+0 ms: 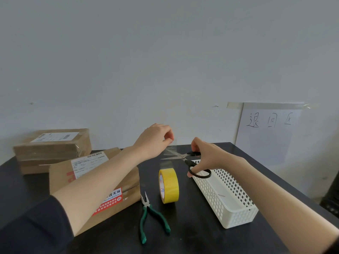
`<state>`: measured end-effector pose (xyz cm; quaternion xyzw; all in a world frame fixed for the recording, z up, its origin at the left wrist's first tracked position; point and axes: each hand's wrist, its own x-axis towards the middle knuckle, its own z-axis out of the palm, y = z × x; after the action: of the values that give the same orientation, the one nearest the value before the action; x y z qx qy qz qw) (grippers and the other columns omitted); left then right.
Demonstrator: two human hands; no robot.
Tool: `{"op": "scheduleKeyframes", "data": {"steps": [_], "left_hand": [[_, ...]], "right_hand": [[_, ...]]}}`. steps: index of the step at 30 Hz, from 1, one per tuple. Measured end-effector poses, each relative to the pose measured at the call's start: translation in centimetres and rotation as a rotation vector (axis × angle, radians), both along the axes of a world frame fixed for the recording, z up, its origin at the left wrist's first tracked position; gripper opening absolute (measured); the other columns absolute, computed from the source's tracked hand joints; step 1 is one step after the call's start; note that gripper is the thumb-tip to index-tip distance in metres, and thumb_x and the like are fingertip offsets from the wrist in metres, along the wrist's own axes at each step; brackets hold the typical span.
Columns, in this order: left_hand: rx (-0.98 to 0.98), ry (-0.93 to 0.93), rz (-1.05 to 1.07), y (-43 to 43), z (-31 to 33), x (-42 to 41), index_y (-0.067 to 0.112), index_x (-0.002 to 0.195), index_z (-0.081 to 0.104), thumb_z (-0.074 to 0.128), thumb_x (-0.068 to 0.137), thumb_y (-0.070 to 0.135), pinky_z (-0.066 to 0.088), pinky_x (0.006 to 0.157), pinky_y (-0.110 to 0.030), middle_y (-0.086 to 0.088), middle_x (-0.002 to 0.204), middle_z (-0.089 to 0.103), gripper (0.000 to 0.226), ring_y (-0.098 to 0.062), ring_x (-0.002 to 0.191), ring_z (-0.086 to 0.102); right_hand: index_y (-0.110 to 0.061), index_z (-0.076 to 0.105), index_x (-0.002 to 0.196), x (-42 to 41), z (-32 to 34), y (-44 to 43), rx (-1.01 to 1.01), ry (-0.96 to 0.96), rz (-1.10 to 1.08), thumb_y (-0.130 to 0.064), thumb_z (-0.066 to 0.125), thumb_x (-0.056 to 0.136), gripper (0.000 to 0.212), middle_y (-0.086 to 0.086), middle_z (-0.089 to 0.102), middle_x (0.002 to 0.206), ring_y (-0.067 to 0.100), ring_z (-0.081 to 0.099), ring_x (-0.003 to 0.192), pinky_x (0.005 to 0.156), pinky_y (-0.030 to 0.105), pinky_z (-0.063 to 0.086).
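A yellow tape roll (169,186) stands on edge on the black table (192,235). A clear strip of tape (169,153) rises from the roll. My left hand (156,138) pinches the strip's upper end above the table. My right hand (207,154) grips black-handled scissors (185,157), fingers through the loops. The blades are parted and point left at the strip, just below my left fingers.
A cardboard parcel (117,180) with labels lies under my left forearm; another parcel (53,147) sits behind it by the wall. Green-handled pliers (150,217) lie in front of the roll. A white perforated basket (227,197) stands on the right. A handwritten paper sheet (269,132) hangs on the wall.
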<state>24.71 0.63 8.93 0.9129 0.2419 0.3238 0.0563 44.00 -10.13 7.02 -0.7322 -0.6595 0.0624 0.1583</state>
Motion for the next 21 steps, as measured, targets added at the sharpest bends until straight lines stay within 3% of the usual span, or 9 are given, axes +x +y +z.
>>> {"op": "scheduleKeyframes", "data": {"steps": [7,12,17,21], "left_hand": [[-0.004,-0.008,0.002,0.3,-0.2,-0.5,0.019,0.091,0.063,0.055,0.092,0.02,0.047,0.08,-0.027,0.005,0.095,0.064,0.008,-0.011,0.093,0.053],[-0.002,-0.011,0.006,0.3,-0.4,-0.7,0.018,0.094,0.063,0.055,0.092,0.02,0.049,0.08,-0.027,0.005,0.096,0.064,0.009,-0.011,0.092,0.054],[-0.005,-0.012,0.009,0.1,-0.9,-1.1,0.019,0.092,0.063,0.055,0.092,0.021,0.05,0.08,-0.029,0.005,0.095,0.064,0.007,-0.011,0.091,0.054],[-0.02,-0.012,0.015,0.1,-1.5,-1.5,0.019,0.091,0.063,0.056,0.091,0.02,0.048,0.079,-0.029,0.005,0.094,0.064,0.007,-0.012,0.092,0.054]], "right_hand": [[-0.021,0.04,0.098,-0.1,0.7,0.0,0.038,0.069,-0.064,-0.056,0.086,0.053,0.074,0.002,0.053,0.09,0.015,0.041,0.069,0.06,0.031,0.037],[-0.014,0.044,0.1,-0.8,0.1,0.1,-0.01,0.163,-0.166,-0.038,0.075,0.076,0.046,0.003,0.055,0.089,0.016,0.047,0.07,0.059,0.029,0.038],[-0.013,0.048,0.099,-2.7,-1.6,0.2,-0.05,0.234,-0.265,-0.036,0.069,0.082,0.035,0.009,0.066,0.098,0.018,0.058,0.064,0.05,0.024,0.042],[-0.014,0.045,0.083,-4.2,-3.8,-0.1,0.02,0.244,-0.332,-0.036,0.064,0.085,0.029,0.01,0.067,0.108,0.026,0.065,0.062,0.067,0.033,0.053]]}}
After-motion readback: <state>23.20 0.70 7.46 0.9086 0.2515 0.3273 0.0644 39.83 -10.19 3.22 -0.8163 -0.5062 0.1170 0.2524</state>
